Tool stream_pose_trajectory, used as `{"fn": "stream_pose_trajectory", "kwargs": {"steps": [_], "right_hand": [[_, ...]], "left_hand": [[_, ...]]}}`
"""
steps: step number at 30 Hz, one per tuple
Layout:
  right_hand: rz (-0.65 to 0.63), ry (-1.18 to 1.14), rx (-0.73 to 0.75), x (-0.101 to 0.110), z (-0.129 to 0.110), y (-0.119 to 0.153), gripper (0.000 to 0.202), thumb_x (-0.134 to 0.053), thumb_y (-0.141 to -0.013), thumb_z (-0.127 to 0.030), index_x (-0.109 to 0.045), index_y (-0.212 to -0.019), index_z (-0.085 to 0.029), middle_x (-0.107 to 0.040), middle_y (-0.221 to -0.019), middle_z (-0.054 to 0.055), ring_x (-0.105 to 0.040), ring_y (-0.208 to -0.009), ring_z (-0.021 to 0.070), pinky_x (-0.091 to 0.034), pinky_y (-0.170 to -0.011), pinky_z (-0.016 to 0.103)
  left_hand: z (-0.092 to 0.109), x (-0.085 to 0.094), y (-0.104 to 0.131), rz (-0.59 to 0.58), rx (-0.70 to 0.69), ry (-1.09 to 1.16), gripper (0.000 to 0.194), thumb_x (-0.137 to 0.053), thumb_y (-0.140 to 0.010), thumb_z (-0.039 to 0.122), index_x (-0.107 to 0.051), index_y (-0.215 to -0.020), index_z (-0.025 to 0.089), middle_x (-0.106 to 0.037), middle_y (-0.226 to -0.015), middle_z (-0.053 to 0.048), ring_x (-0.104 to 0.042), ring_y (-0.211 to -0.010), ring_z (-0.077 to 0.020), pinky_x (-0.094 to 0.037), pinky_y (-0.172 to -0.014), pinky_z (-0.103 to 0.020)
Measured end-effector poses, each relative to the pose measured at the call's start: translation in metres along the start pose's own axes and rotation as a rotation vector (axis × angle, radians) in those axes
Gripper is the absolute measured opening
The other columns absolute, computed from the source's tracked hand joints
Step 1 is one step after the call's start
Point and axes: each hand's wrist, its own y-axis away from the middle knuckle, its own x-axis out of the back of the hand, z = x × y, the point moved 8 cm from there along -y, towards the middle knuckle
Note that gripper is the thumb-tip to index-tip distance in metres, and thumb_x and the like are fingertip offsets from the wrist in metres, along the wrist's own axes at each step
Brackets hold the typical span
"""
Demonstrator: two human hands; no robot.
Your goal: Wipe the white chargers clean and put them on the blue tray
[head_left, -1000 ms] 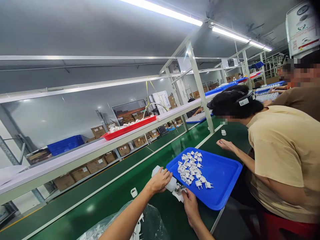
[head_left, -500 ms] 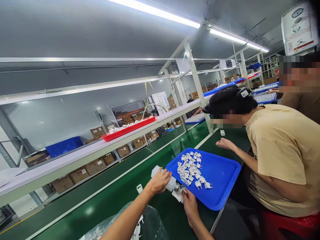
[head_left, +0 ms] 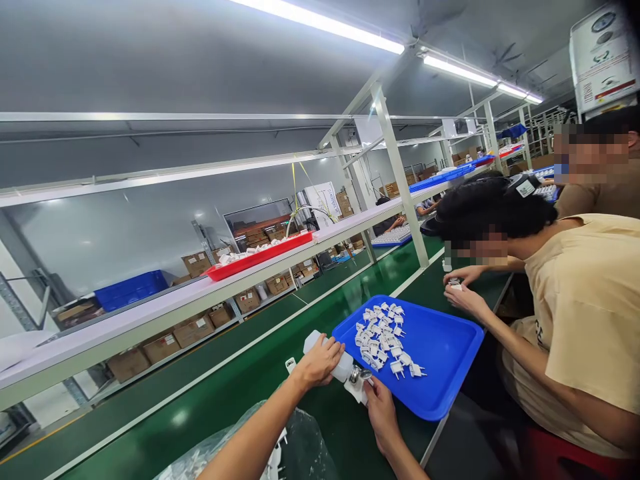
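Left hand (head_left: 320, 360) is wrapped around a translucent white plastic bottle (head_left: 345, 367), its shiny metal cap (head_left: 357, 376) tilted down just left of the blue rectangular plastic tray (head_left: 440, 340). Right hand (head_left: 383, 408) pinches a partly hidden white piece (head_left: 355, 392) against the cap. White two-pin plugs (head_left: 370, 349) lie heaped in the tray's left half. Left of the tray and nearer, a clear plastic bag (head_left: 315, 445) lies on the green surface (head_left: 333, 417); beyond the tray, a co-worker's hands (head_left: 469, 301) meet around a small item.
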Motion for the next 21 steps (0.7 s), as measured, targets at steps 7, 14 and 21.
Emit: {"fn": "stream_pose_trajectory", "kwargs": {"steps": [7, 14, 21], "right_hand": [[-0.003, 0.000, 0.007, 0.001, 0.003, -0.002, 0.031, -0.065, -0.097, -0.038, -0.065, -0.120, -0.017, -0.067, -0.120, 0.007, -0.068, -0.100, 0.0227, -0.058, -0.086, 0.042], [-0.021, 0.002, -0.011, -0.002, 0.008, -0.004, 0.031, -0.065, -0.097, -0.039, -0.066, -0.118, -0.017, -0.068, -0.119, 0.006, -0.069, -0.100, 0.0230, -0.058, -0.086, 0.042], [-0.020, -0.039, -0.022, -0.001, 0.012, -0.004, 0.030, -0.065, -0.097, -0.039, -0.066, -0.116, -0.017, -0.069, -0.118, 0.006, -0.069, -0.099, 0.0223, -0.058, -0.085, 0.042]], "left_hand": [[0.001, 0.000, 0.001, 0.001, 0.005, 0.022, 0.079, -0.061, -0.079, 0.028, -0.033, -0.150, 0.005, -0.059, -0.133, -0.022, -0.049, -0.126, -0.0377, -0.030, -0.113, -0.057], [0.000, -0.010, 0.002, 0.009, 0.001, 0.067, 0.077, -0.066, -0.078, 0.027, -0.037, -0.147, 0.009, -0.056, -0.137, -0.022, -0.048, -0.127, -0.0374, -0.029, -0.114, -0.057], [-0.006, -0.023, 0.012, 0.078, 0.113, 0.215, 0.064, -0.072, -0.077, 0.026, -0.047, -0.135, 0.015, -0.059, -0.127, -0.015, -0.053, -0.119, -0.0333, -0.037, -0.108, -0.053]]}}
